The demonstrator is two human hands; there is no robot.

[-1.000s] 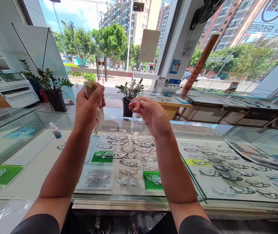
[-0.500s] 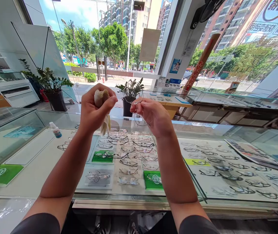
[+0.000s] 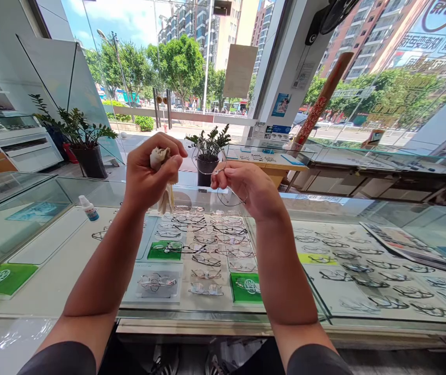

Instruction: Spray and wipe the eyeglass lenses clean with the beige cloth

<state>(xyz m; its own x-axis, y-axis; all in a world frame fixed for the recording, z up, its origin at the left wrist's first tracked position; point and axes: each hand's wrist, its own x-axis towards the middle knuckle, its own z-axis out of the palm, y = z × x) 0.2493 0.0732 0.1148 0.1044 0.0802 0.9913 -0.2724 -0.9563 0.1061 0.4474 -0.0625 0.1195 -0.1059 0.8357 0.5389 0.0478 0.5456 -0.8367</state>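
My left hand [image 3: 149,174] is closed round a crumpled pale cloth [image 3: 159,158], whose loose end hangs below the fist. Thin-rimmed eyeglasses [image 3: 232,200] are pinched between the thumb and fingers of my right hand [image 3: 248,185]. One round lens sits above the fingertips and the other hangs below them. The cloth and the glasses are apart, both held above the glass display counter [image 3: 168,314].
Many glasses lie in rows in the counter, with green cards [image 3: 165,250] among them. A small white spray bottle [image 3: 89,208] stands at the left. A magazine [image 3: 410,245] lies on the right. Potted plants [image 3: 92,159] and another display table [image 3: 273,162] stand beyond.
My left hand with the cloth has moved slightly left, away from the glasses. My right hand has turned a little, and the glasses have shifted and tilted with it.
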